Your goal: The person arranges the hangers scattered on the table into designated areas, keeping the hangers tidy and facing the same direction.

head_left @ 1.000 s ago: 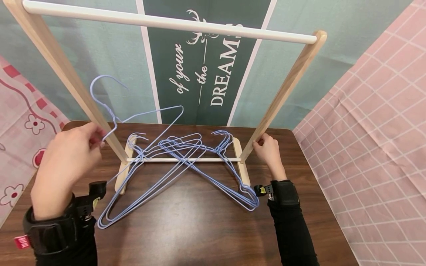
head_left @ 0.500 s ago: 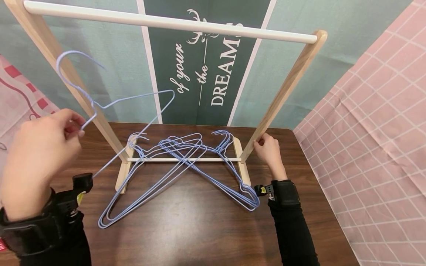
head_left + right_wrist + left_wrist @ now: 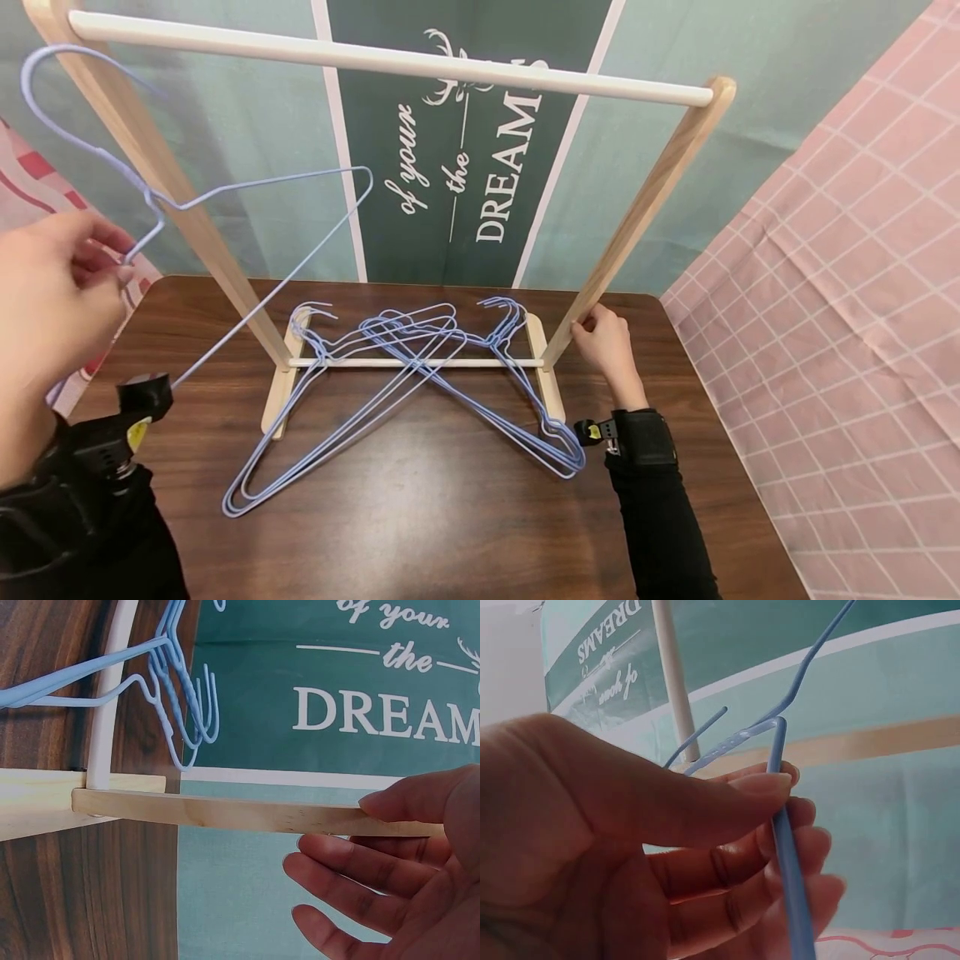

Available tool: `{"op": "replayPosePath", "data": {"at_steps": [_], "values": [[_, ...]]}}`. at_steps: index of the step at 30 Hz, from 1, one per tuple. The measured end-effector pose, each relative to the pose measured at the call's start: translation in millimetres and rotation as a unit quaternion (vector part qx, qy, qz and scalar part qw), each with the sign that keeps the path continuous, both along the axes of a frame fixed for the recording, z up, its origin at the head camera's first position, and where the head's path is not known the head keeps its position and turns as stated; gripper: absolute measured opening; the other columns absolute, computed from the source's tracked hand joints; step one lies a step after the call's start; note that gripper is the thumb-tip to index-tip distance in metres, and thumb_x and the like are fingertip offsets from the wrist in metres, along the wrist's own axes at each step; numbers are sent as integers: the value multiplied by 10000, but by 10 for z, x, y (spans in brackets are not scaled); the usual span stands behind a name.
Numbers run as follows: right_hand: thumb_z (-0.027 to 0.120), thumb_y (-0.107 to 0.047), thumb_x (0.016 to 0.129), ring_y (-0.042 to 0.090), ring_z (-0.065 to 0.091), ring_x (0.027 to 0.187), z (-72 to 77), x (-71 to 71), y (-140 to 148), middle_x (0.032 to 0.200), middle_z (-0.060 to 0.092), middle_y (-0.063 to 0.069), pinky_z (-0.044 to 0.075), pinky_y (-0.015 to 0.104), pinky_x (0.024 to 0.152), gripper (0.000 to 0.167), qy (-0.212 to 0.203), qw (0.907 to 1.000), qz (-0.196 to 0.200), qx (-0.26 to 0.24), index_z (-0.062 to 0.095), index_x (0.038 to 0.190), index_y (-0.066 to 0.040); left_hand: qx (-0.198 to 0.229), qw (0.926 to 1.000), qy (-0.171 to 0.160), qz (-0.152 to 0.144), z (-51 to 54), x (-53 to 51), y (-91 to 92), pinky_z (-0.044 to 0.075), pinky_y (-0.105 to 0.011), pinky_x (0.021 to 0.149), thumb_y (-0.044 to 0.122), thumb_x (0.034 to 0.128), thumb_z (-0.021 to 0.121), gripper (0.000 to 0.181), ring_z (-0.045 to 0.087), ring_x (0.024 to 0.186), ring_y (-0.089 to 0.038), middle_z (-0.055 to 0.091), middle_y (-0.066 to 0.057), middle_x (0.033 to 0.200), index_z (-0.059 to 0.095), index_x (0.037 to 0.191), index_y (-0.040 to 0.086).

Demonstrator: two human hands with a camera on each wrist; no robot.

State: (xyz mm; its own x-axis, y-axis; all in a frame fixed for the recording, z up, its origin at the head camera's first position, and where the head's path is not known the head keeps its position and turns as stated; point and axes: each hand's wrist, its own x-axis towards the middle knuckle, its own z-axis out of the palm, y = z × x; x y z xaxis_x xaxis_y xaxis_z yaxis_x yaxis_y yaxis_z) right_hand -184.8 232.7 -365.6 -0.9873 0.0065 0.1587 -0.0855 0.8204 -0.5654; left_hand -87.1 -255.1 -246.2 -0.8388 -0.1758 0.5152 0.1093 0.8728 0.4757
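At the left edge of the head view, my left hand point(image 3: 56, 292) pinches a blue wire hanger point(image 3: 120, 167) by one shoulder, close to the neck. In the left wrist view the thumb presses the hanger wire point(image 3: 790, 870) against the fingers. The hanger's hook is raised beside the rack's left post point(image 3: 161, 162), near the left end of the white top rod point(image 3: 390, 58); whether they touch I cannot tell. My right hand point(image 3: 606, 342) holds the right post point(image 3: 637, 217) low down. Its thumb and index finger pinch the wood, the other fingers loosely spread below in the right wrist view.
Two bunches of blue hangers lie crossed over the rack's lower rod point(image 3: 382, 363), the left bunch point(image 3: 318, 354) and the right bunch point(image 3: 493, 339). Wooden feet point(image 3: 551, 396) stand on the brown table point(image 3: 420, 533). Printed cloths hang behind and on both sides.
My left hand has carried the hanger up and to the left, away from the bunches and toward the rack's upper left corner. The right hand stays at its post.
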Motion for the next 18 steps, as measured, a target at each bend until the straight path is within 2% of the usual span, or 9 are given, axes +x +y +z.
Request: {"op": "replayPosePath", "data": {"at_steps": [2, 7, 10, 12, 13, 14, 15, 18], "values": [[539, -96, 868, 291, 551, 608, -1, 1, -1, 800, 617, 233, 386, 316, 506, 214, -9, 10000, 2, 4, 584, 982, 79, 110, 9999, 2, -11, 22, -2, -1, 251, -94, 425, -83, 774, 526, 166, 278, 491, 81, 533, -296, 732, 559, 936, -101], [541, -97, 868, 294, 553, 612, 1, 2, -2, 805, 619, 236, 384, 315, 506, 215, -21, 10000, -2, -8, 585, 983, 80, 261, 9996, -83, -49, 39, -33, -64, 262, -57, 449, -109, 793, 514, 168, 293, 496, 37, 500, -273, 779, 543, 958, -122], [543, -97, 869, 294, 555, 617, 1, 1, 0, 808, 620, 236, 385, 315, 507, 216, -40, 10000, -7, -9, 585, 987, 79, 341, 9994, -8, -93, 39, -75, -121, 275, -71, 431, -120, 783, 518, 151, 307, 474, 41, 502, -80, 678, 547, 930, -109], [544, -98, 869, 296, 556, 619, 0, 1, 1, 806, 619, 236, 387, 317, 508, 217, -43, 10000, -4, -4, 583, 987, 81, 394, 9992, 14, -45, 18, -104, -179, 280, -80, 420, -116, 779, 524, 155, 319, 466, 34, 483, -26, 649, 554, 929, -91], [544, -98, 870, 296, 557, 620, -1, 1, 1, 806, 618, 236, 388, 317, 508, 218, -44, 10000, -2, -7, 583, 987, 82, 360, 9993, 72, 25, -106, -193, -347, 288, -89, 414, -87, 790, 540, 164, 337, 470, 18, 473, 6, 641, 588, 939, -36], [544, -97, 870, 297, 558, 621, -2, 1, 1, 805, 617, 236, 388, 317, 509, 218, -40, 10000, 3, -7, 582, 987, 82, 316, 9994, 108, 123, -269, -318, -575, 293, -98, 415, -48, 800, 564, 181, 361, 480, -9, 474, 24, 639, 619, 953, 31], [545, -98, 870, 298, 558, 621, -3, 0, 2, 804, 617, 236, 389, 318, 509, 218, -34, 10000, 2, -13, 582, 986, 83, 274, 9993, 163, 192, -465, -465, -843, 293, -107, 412, 3, 810, 585, 195, 378, 486, -39, 497, -8, 656, 641, 970, 100], [544, -97, 870, 301, 559, 620, -5, 1, 4, 802, 617, 238, 386, 319, 509, 216, -12, 10000, 2, -12, 582, 982, 84, 153, 9989, 194, 405, -1178, -1030, -1841, 313, -145, 419, 173, 802, 670, 274, 443, 561, -158, 568, -86, 782, 641, 1029, 323]]}}
